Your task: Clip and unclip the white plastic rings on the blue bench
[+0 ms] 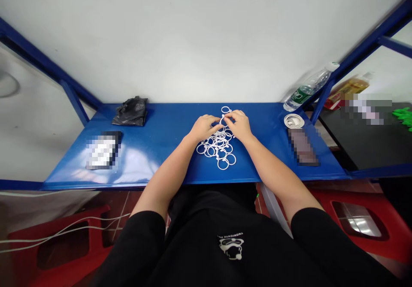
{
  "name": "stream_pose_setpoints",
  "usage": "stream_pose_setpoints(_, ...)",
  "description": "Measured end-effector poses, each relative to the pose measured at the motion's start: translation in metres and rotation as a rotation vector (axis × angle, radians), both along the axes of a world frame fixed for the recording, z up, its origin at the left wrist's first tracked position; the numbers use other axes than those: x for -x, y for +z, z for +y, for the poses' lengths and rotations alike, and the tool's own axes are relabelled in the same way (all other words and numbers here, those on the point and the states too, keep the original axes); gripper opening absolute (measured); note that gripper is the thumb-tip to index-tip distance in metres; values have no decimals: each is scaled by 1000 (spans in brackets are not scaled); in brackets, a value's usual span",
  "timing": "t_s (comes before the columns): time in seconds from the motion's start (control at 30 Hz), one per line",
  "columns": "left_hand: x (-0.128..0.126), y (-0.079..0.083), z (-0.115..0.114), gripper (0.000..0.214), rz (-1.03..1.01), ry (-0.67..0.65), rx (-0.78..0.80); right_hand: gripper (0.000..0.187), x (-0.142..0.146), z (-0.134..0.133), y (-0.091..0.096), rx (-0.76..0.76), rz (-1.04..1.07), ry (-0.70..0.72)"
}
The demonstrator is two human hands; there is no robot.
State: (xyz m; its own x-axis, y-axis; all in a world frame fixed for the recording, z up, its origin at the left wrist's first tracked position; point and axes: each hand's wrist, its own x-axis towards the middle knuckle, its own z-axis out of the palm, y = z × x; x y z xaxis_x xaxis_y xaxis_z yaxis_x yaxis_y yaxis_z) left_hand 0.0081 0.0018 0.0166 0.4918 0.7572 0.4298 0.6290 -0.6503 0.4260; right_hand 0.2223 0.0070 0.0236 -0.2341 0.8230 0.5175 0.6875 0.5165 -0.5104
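Observation:
Several thin white rings, each with a small round knob, lie heaped and overlapping on the blue table. Above the far part of the heap, one white ring is between my hands. My left hand is closed at its left side, thumb and forefinger pinching at its edge. On the other side my right hand pinches the same ring near its knob, though the fingertips partly hide the grip. One loose ring lies just beyond my fingers.
A crumpled black plastic bag and a blurred phone-like object are at left. To the right stand a water bottle, a coiled white cable and another blurred dark object. Blue frame bars flank the table.

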Motion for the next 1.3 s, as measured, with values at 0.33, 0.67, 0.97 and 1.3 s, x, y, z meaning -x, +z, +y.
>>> stream_pose_setpoints(0.33, -2, -1, 1, 36, 0, -7, -118, 29, 3, -10, -1, -24, 115, 194)
stream_pose_setpoints(0.67, -2, -2, 1, 41, 40, -30, -133, 19, 5, -7, -1, 50, 150, 147)
stream_pose_setpoints(0.97, -5, 5, -4, 38, 42, -4, -84, 20, 1, -1, -3, 54, 310, 76)
stream_pose_setpoints(1.3, 4, -11, 8, 26, 54, 33, -36, 37, -16, 24, -15, 89, 289, -80)
